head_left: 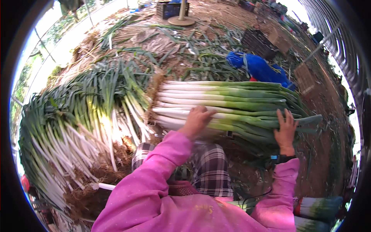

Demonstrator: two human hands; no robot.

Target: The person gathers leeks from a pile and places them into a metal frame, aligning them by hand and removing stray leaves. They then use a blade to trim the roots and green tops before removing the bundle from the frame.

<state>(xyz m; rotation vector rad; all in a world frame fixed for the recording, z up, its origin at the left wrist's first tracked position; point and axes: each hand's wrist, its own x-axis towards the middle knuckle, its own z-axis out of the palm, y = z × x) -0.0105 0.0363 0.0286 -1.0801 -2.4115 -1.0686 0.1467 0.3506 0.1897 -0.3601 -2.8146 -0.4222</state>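
Observation:
A row of leeks [232, 103] lies crosswise in front of me, white stalks and brown roots to the left, green leaves to the right. My left hand [198, 120] rests on the nearer white stalks, its fingers curled over a leek. Farther right, my right hand [286, 130] lies across the green leaves with its fingers spread. A dark band sits on my right wrist. Beneath the row, its support is mostly hidden.
A large heap of leeks [77, 143] fills the left side, roots toward me. Loose leaves [205, 50] litter the ground beyond. A blue bundle [262, 69], a dark crate [259, 44] and a round-based stand [181, 20] are farther off. Bundled leeks [319, 207] lie at lower right.

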